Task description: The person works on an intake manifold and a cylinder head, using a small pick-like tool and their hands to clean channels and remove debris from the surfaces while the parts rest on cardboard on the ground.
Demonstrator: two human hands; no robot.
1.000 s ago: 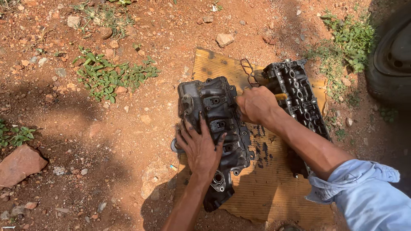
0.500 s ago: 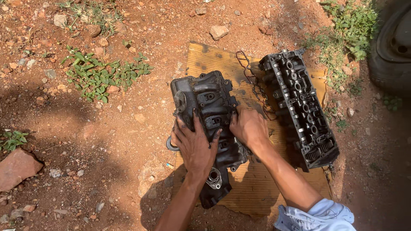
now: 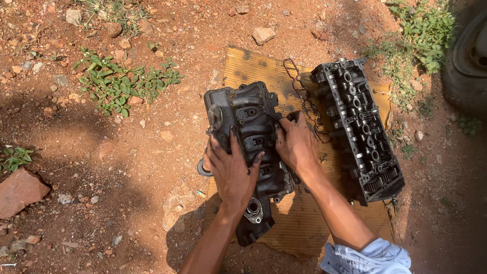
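Down on the red dirt, seen from the head camera, both bare hands are resting on a black, greasy engine cover (image 3: 251, 132) that is lying lengthwise on a sheet of yellow-brown corrugated cardboard (image 3: 253, 66). The left hand (image 3: 231, 167) is lying flat on the cover's left half with its fingers spread wide — pressing down rather than gripping, palm against the metal. The right hand (image 3: 296, 142) is sitting on the cover's right edge, fingers bent and drawn together, their tips curling over the rim; whether they are pinching anything underneath cannot be told. Both hands are smeared with dark oil. A round opening with a metal ring (image 3: 253, 208) is showing at the cover's near end, just below the left wrist.

Just beside the cover, on the right part of the same cardboard, a cylinder head (image 3: 360, 127) is lying with its valve gear facing up — apart from the cover, not touching it. Between the two, a thin dark gasket (image 3: 303, 94) is trailing in loops across the cardboard. A light-blue rolled sleeve (image 3: 370, 256) is showing at the bottom edge on the right arm.

Around the cardboard, a patch of low green weeds (image 3: 122, 83) is growing to the left, a reddish rock (image 3: 19, 190) is sitting at the far left, a pale stone (image 3: 264, 34) is lying above the cardboard, and part of a dark tyre (image 3: 469, 61) is showing at the right edge.
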